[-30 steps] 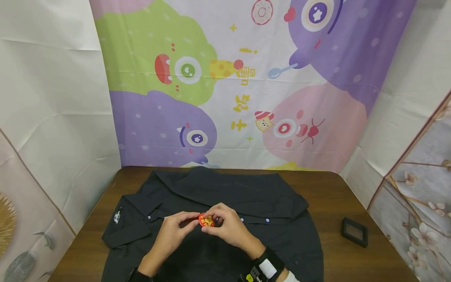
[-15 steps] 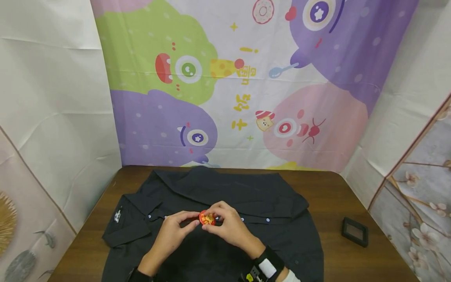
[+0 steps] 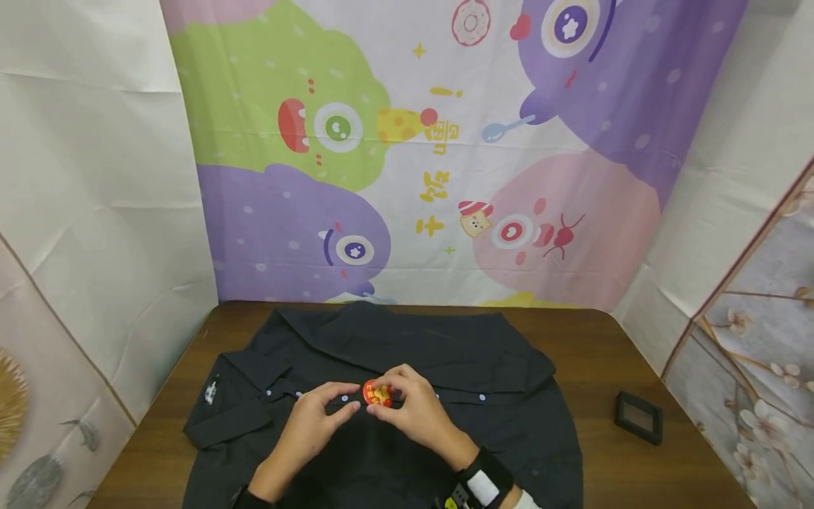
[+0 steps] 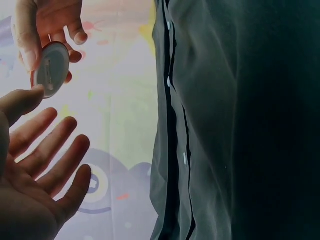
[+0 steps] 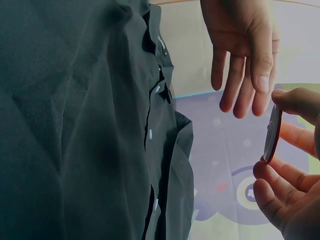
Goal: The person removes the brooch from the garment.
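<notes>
Left hand [image 3: 309,420] just came off the red-and-gold pin-back badge [image 3: 379,394]. A second ago both hands had it; now the head view shows a thin gap on that side, and the right wrist view agrees. Left wrist view has the thumb tip overlapping the rim, which I read as line of sight, not contact. Left fingers are parted and relaxed, nothing in them

Right hand [image 3: 417,411] holds it alone, thumb and fingers pinching the edge. Badge has shifted slightly rightward, printed face to the head camera, held clear of the dark button-up shirt [image 3: 470,442] near its row of pale buttons [image 3: 482,398]. Plain back shows in the left wrist view with a pin bar [image 4: 48,72] across it; can't tell if it's latched

What it means, my read: still at the handling stage, badge not attached to anything, left side now free. Single rim pinch probably lets it twist if the pin gets pushed. Shirt lies spread on the desk [image 3: 610,367] as before, small black frame [image 3: 638,432] well apart, untouched
</notes>
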The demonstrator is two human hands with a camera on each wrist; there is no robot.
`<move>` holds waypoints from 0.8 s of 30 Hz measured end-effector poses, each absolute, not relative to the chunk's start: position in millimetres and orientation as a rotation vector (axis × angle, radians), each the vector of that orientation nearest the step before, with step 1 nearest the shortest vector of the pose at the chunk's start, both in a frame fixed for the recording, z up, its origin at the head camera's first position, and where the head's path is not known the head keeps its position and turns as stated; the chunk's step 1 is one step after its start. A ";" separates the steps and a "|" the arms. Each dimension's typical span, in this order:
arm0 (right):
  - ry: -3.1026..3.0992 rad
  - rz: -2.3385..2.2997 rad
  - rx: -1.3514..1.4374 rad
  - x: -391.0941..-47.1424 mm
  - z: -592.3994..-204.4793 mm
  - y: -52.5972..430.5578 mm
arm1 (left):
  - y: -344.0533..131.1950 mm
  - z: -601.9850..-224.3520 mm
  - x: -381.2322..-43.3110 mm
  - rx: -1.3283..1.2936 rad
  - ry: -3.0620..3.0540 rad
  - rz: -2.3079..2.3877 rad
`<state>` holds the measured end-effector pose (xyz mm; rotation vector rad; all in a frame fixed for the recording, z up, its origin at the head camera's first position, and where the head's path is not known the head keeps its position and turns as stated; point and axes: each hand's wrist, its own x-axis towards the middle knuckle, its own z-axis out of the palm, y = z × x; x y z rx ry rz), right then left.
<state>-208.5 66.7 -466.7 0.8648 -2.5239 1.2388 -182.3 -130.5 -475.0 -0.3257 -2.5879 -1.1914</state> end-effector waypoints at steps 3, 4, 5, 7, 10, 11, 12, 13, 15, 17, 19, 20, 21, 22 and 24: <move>-2.523 1.238 0.859 -207.4 -466.9 66.6 | -130.4 -475.4 -181.1 -0.327 -2.645 -1.178; -2.523 1.236 0.859 -207.2 -466.8 66.6 | -130.5 -475.7 -181.0 -0.332 -2.664 -1.168; -2.522 1.236 0.860 -207.1 -466.7 66.7 | -130.5 -475.6 -180.6 -0.335 -2.682 -1.155; -2.525 1.230 0.860 -207.3 -466.2 66.9 | -130.4 -475.5 -180.2 -0.341 -2.700 -1.130; -2.529 1.222 0.854 -207.7 -465.3 67.4 | -130.8 -475.8 -180.4 -0.340 -2.708 -1.103; -2.530 1.222 0.851 -207.7 -464.9 67.6 | -131.0 -475.9 -180.7 -0.335 -2.710 -1.100; -2.531 1.221 0.848 -207.8 -464.6 67.8 | -131.1 -476.0 -180.9 -0.330 -2.711 -1.097; -2.532 1.222 0.845 -207.9 -464.2 68.0 | -131.3 -476.2 -181.2 -0.325 -2.714 -1.096; -2.533 1.227 0.836 -207.8 -463.6 68.5 | -131.4 -476.4 -181.4 -0.324 -2.719 -1.098; -2.530 1.236 0.831 -207.8 -463.2 69.0 | -131.3 -476.9 -181.6 -0.325 -2.729 -1.099; -2.530 1.239 0.825 -207.9 -463.1 69.6 | -131.2 -477.0 -181.5 -0.325 -2.741 -1.100; -2.530 1.241 0.822 -208.0 -463.0 70.0 | -131.1 -477.0 -181.4 -0.324 -2.747 -1.100; -2.532 1.240 0.820 -208.1 -463.1 70.4 | -131.1 -477.1 -181.5 -0.321 -2.755 -1.102; -2.532 1.238 0.817 -208.2 -463.2 70.8 | -131.1 -477.1 -181.6 -0.319 -2.760 -1.103; -2.534 1.234 0.811 -208.5 -463.4 71.7 | -131.2 -476.9 -181.8 -0.317 -2.771 -1.105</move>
